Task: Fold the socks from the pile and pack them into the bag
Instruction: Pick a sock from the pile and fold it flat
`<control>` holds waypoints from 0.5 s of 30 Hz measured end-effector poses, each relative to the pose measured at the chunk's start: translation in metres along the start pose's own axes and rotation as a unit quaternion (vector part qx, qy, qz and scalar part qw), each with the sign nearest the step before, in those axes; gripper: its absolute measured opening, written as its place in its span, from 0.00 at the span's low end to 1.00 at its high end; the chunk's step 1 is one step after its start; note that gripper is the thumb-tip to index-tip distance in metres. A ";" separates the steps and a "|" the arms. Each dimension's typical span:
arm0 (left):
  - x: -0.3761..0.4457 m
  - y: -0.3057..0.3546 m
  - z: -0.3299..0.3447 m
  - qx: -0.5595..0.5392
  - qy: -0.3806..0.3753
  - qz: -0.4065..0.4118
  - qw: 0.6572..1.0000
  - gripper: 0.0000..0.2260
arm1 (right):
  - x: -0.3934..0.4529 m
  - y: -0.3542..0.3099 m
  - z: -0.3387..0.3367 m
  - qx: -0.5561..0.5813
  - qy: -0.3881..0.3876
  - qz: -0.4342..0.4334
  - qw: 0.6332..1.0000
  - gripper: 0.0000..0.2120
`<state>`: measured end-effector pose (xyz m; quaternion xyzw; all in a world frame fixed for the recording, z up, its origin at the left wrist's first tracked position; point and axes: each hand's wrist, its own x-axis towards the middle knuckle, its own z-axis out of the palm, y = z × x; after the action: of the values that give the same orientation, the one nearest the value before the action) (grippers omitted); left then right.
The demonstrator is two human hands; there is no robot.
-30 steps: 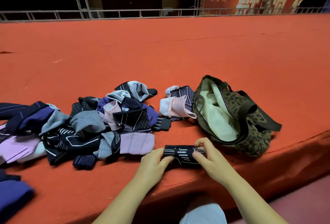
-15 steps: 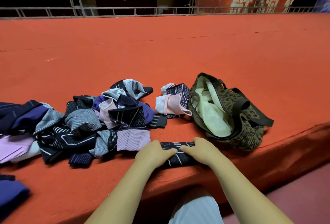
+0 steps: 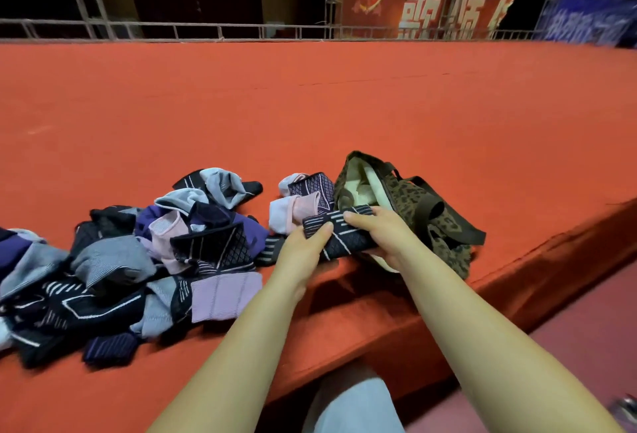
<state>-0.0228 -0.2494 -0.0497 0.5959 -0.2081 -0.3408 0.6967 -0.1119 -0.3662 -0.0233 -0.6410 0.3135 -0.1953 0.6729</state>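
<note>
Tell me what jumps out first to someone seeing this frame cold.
Dead centre, the left hand and right hand grip a folded dark striped sock, held up in front of the open leopard-print bag at the stage edge. To the left sprawls the pile of socks, purple, grey, pink and black. All of it sits on a wide orange-red carpet.

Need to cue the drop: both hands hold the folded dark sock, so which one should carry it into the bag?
Right. The right hand grips the folded sock on the side beside the open leopard-print bag; the left hand sits on the pile's side.
</note>
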 end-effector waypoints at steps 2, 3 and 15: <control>0.020 0.006 0.018 -0.019 -0.011 -0.011 1.000 0.04 | 0.021 -0.010 -0.017 -0.028 0.002 0.049 0.998 0.07; 0.030 0.007 0.027 -0.032 -0.014 -0.029 0.999 0.04 | 0.031 -0.012 -0.027 -0.043 0.009 0.071 0.996 0.06; 0.126 -0.007 0.140 -0.043 -0.073 -0.186 0.979 0.12 | 0.109 -0.019 -0.148 -0.397 0.158 -0.056 0.903 0.14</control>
<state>-0.0359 -0.4375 -0.0427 0.5668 -0.1293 -0.5159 0.6291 -0.1299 -0.5503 -0.0206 -0.8320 0.4310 -0.1905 0.2926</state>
